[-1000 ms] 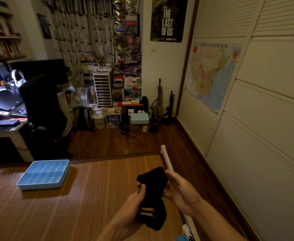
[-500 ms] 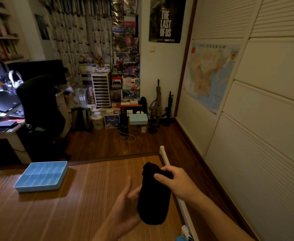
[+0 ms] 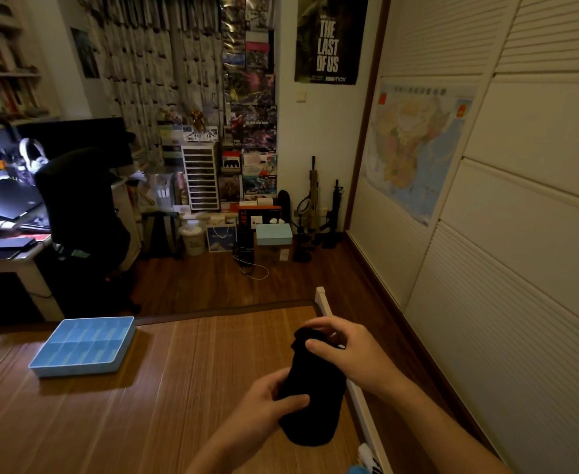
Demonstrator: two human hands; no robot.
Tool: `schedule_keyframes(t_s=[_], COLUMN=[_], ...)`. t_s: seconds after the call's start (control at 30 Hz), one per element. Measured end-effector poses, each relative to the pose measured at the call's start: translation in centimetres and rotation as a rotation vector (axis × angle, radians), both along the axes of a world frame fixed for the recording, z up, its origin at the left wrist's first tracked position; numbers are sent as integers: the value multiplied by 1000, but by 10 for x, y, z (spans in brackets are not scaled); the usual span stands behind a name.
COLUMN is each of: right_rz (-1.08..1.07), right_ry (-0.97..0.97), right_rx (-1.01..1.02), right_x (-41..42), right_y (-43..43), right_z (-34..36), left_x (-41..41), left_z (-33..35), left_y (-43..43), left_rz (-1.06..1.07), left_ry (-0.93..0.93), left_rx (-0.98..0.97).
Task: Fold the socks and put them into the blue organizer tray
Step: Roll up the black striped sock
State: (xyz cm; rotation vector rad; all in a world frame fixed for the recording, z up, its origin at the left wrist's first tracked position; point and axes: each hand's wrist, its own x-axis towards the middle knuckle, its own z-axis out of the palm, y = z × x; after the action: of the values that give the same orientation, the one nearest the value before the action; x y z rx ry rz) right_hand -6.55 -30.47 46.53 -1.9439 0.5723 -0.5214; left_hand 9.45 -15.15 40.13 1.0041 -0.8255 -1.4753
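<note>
Seemingly mid-fold. Black sock bundle [image 3: 312, 415] in the air, low half clasped in left grip [image 3: 264, 408], top pinched by right grip [image 3: 353, 357]. Blue tray [image 3: 76, 367] well apart to the left, no socks visible inside. Remaining: finish tuck, carry over, drop in.

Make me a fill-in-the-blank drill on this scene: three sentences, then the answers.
1. The left hand and the right hand both grip a rolled sock whose colour is ____.
2. The blue organizer tray sits on the person's ____ side of the sock.
3. The poster on the wall reads THE LAST OF ____.
Missing words: black; left; US.
</note>
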Motion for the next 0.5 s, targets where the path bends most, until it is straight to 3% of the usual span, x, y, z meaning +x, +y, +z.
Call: schedule_keyframes(t_s=[0.1,0.2,0.37,0.5], right_rz=[62,92,197,310], right_ry=[59,30,-194,-322], right_rx=[231,268,579,757], right_x=[-3,-4,-2,0], right_y=[-4,-7,0,4], right_z=[1,-2,-4,-2], left_x=[-1,-2,-5,-10], left_z=[4,12,16,16], left_y=[-1,-2,-12,-14], left_rz=[59,52,113,-52], left_ry=[-137,-216,-2,110], left_rx=[-43,-49,83,58])
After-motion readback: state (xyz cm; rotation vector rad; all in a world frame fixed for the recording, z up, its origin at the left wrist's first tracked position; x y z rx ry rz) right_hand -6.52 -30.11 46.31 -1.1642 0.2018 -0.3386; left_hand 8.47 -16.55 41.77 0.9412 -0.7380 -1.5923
